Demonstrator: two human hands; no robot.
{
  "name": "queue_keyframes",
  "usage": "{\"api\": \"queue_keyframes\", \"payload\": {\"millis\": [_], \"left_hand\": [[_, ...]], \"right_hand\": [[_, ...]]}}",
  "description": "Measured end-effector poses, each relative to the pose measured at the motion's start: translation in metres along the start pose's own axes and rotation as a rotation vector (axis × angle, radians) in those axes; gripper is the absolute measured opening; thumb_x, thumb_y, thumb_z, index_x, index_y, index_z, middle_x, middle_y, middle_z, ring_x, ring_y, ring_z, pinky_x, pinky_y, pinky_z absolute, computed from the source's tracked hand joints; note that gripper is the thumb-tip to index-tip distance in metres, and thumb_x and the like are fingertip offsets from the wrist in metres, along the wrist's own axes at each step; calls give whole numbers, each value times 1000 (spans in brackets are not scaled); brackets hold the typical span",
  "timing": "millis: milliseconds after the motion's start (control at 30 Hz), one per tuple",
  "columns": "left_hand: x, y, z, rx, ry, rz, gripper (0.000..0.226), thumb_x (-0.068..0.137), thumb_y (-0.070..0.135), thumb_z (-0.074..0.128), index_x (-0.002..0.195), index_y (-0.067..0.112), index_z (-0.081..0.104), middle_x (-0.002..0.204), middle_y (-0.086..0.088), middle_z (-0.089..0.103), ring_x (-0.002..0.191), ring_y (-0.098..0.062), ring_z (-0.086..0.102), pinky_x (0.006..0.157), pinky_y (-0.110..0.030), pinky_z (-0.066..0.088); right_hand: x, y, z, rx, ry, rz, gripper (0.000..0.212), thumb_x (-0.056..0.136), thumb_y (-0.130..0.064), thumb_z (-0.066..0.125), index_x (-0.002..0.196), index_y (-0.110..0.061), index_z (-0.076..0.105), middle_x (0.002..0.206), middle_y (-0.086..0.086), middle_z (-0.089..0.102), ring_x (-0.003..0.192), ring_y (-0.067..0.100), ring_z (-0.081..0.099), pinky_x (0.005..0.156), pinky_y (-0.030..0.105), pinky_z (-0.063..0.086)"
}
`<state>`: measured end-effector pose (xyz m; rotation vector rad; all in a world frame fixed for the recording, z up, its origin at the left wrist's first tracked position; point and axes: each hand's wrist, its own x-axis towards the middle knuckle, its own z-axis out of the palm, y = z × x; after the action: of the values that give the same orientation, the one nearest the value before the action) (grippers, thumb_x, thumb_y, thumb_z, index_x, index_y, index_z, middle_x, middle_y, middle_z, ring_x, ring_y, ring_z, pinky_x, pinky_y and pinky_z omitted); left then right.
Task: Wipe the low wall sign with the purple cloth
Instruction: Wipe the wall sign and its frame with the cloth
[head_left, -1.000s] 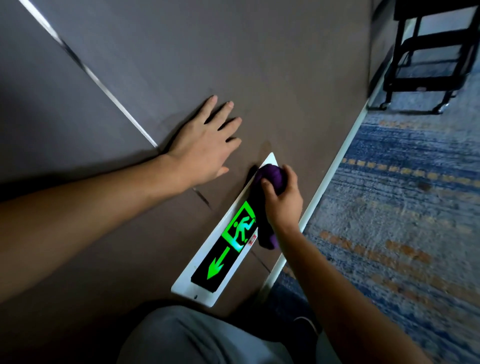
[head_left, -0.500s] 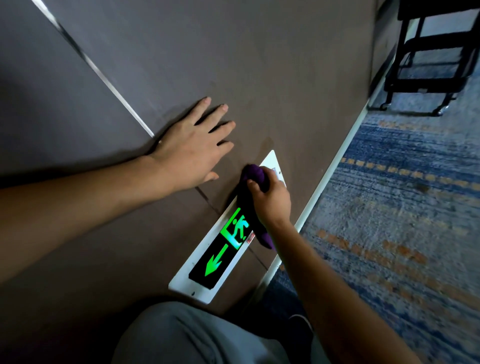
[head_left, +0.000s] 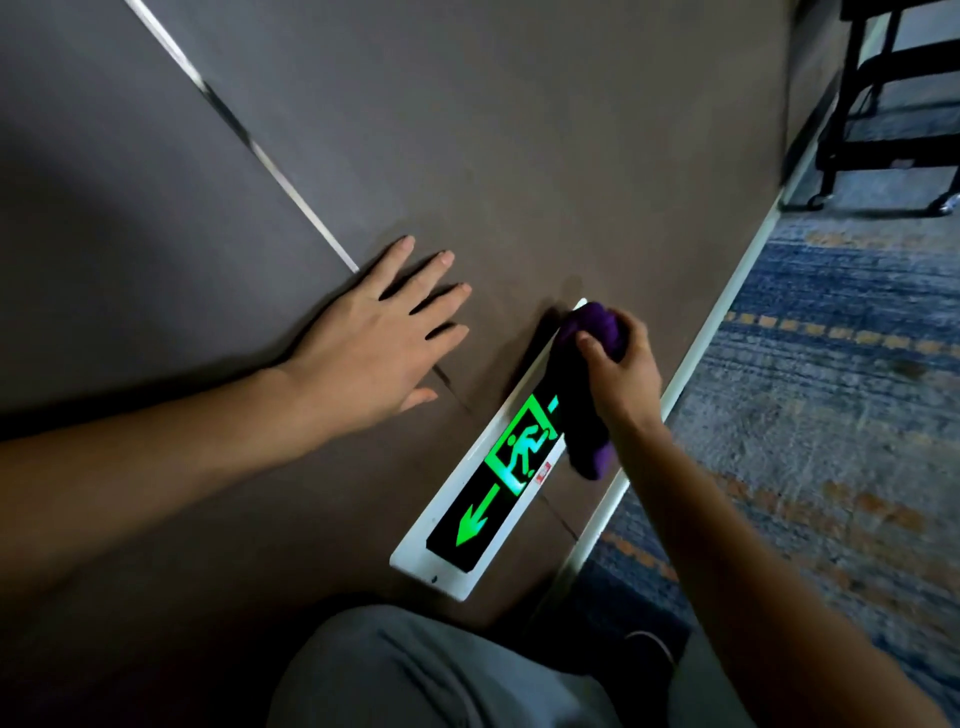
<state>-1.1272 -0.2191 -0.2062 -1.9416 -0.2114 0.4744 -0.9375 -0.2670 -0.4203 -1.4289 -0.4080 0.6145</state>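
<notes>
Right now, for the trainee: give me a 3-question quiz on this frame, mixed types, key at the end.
1. True or false: the left hand holds the purple cloth.
2. Which end of the wall sign does the cloth cover? A) the arrow end B) the end away from the arrow
3. Fill in: the left hand rests flat on the ___.

Key: 1 false, the right hand grips it; 2 B; 3 wall.
</notes>
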Motion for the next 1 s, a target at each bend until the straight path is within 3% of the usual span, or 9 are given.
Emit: {"api": "queue_keyframes", "payload": {"millis": [133, 233, 467, 667, 800, 933, 1000], "left_hand": [[-2, 3, 3, 16, -9, 10, 78, 98, 68, 41, 161, 24, 29, 173, -15, 13, 159, -45, 2, 124, -67, -1], [0, 3, 3, 22, 3, 11, 80, 98, 70, 38, 162, 25, 26, 173, -14, 11, 159, -45, 0, 125, -67, -1], [-4, 5, 3, 22, -13, 24, 78, 98, 70, 36, 162, 26, 26, 173, -12, 11, 159, -43, 0, 126, -64, 0], [-1, 2, 1, 77, -9, 98, 79, 94, 75, 33, 159, 30, 33, 172, -9, 20, 159, -40, 8, 126, -63, 6], [2, 4, 5, 77, 29, 58, 79, 93, 75, 37, 158, 29, 36, 171, -7, 23, 159, -39, 10, 126, -62, 5], [-17, 6, 4, 10, 65, 22, 77, 93, 71, 46, 156, 28, 42, 169, -8, 29, 159, -38, 15, 127, -60, 8], [-28, 7, 3, -12, 86, 16, 74, 92, 67, 51, 153, 27, 47, 166, -9, 35, 157, -38, 20, 127, -60, 11]], "right_hand": [[1, -4, 18, -178, -92, -21, 50, 98, -36, 62, 145, -27, 49, 130, 10, 62, 117, 33, 62, 98, 37, 49], [-38, 9, 37, -271, -87, -97, 49, 97, -43, 59, 144, -30, 48, 131, 11, 59, 113, 35, 62, 91, 39, 49], [-107, 37, 55, -187, -100, -130, 50, 93, -55, 55, 140, -46, 42, 127, 0, 56, 106, 28, 65, 85, 31, 44], [-104, 38, 47, -221, -148, -152, 50, 94, -51, 60, 141, -43, 45, 126, 1, 58, 106, 27, 64, 80, 29, 40], [-97, 39, 41, -250, -163, -222, 48, 93, -50, 62, 138, -41, 48, 119, 0, 60, 99, 25, 65, 76, 29, 40], [-101, 40, 43, -167, -171, -251, 46, 93, -46, 65, 137, -40, 51, 120, -3, 63, 100, 18, 63, 81, 29, 45], [-95, 38, 37, -69, -129, -232, 46, 92, -41, 68, 136, -37, 54, 120, -4, 67, 103, 17, 65, 89, 32, 51]]}}
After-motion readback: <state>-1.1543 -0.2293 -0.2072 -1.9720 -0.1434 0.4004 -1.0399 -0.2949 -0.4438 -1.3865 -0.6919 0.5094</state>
